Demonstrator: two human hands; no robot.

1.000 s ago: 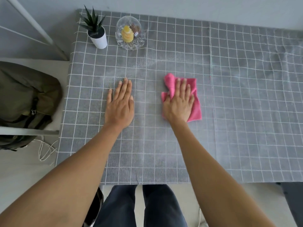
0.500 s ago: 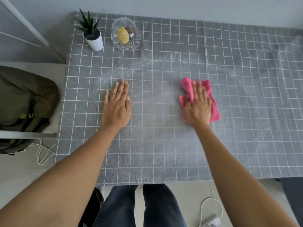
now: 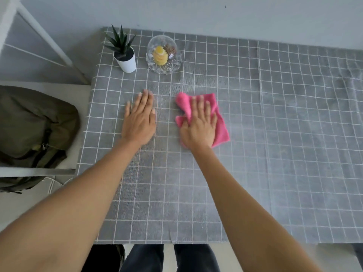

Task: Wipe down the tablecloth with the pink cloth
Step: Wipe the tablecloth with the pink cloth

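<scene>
A grey tablecloth point(image 3: 275, 134) with a white grid covers the table. On it lies a rumpled pink cloth point(image 3: 221, 126), left of the table's middle. My right hand point(image 3: 198, 126) presses flat on the pink cloth with straight fingers, covering its centre. My left hand point(image 3: 140, 118) rests flat on the bare tablecloth a short gap to the left of the cloth, fingers straight and together.
A small spiky plant in a white pot point(image 3: 125, 57) and a glass dome point(image 3: 163, 54) over yellow and brown items stand at the far left corner. An olive backpack point(image 3: 33, 126) sits on a seat left of the table. My legs show below the near edge.
My right hand slid the pink cloth to the right, then back left toward my left hand. My left hand stayed flat in place.
</scene>
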